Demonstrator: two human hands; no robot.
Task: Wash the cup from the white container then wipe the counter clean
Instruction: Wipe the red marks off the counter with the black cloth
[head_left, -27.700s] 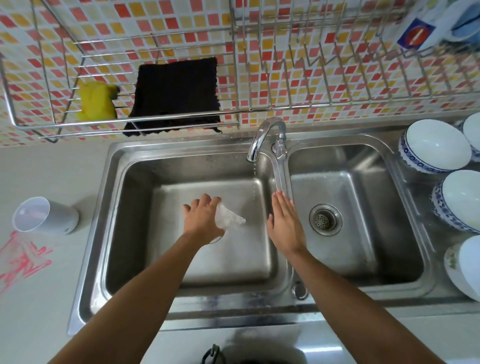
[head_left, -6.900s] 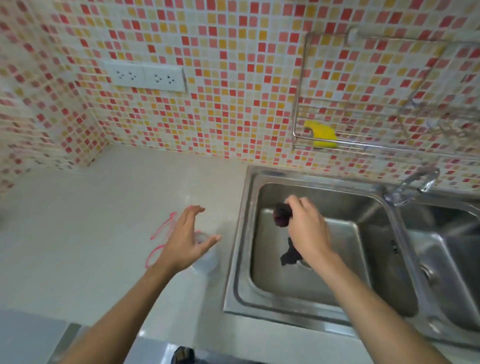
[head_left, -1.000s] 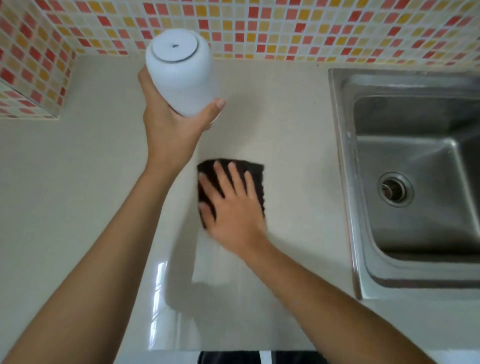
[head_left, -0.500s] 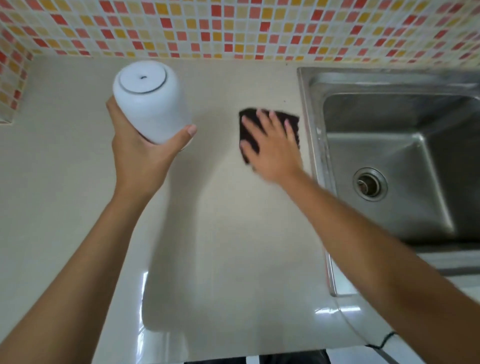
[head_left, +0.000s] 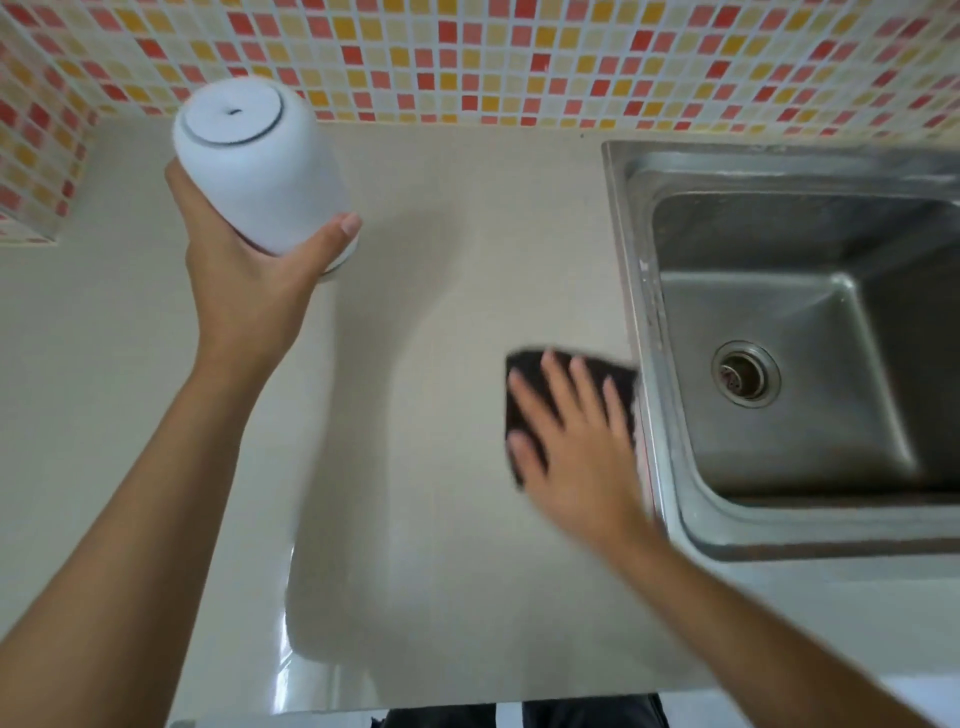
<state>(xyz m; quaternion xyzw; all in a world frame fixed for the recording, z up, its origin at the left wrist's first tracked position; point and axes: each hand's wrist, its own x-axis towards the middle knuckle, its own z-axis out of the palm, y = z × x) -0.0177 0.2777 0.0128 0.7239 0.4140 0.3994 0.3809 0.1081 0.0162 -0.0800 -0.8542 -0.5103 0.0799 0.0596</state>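
— Where is the dark square wiping cloth (head_left: 521, 415)?
— On the beige smooth counter (head_left: 467, 260), at its right edge, beside the steel sink (head_left: 631, 260). It seems soft and limp: better to press from above.
— And the hands?
— The right hand (head_left: 576, 441) lies flat on it, fingers spread. The left hand (head_left: 244, 291) clasps the white round container (head_left: 254, 171), bottom up.

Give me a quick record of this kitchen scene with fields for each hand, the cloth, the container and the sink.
left hand: grips the white container, raised above the counter
white container: tilted, flat end toward the camera
right hand: pressed flat on the dark cloth, motion-blurred
dark cloth: on the counter, beside the left rim of the sink
sink: steel, drain visible
stage: counter wipe underway
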